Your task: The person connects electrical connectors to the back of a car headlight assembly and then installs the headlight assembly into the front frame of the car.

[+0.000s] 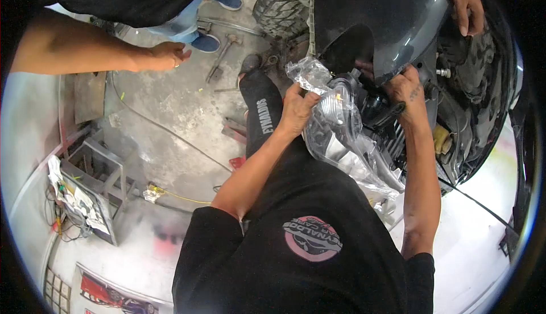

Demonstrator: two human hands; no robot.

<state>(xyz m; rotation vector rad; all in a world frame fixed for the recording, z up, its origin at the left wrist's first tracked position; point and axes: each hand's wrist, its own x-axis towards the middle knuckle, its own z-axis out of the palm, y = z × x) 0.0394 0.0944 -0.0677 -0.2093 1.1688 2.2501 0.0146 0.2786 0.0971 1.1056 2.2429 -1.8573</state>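
My left hand [299, 109] has its fingers pinched on the edge of clear plastic film [311, 74]. The film drapes over a headlight unit [341, 112] in front of my body. On the other side, my right hand [407, 86] is closed at the lower edge of a dark glossy fender [392, 24], its fingertips partly hidden behind the panel. Between my hands lie the back of the headlight and a black cable or hose [392, 115].
At the upper left a co-worker's arm [102, 49] reaches in; another person's hand [466, 9] rests by the fender. A tyre [284, 7], a hammer-like tool [223, 55], a metal frame [108, 160] and a yellow cord [182, 195] are around.
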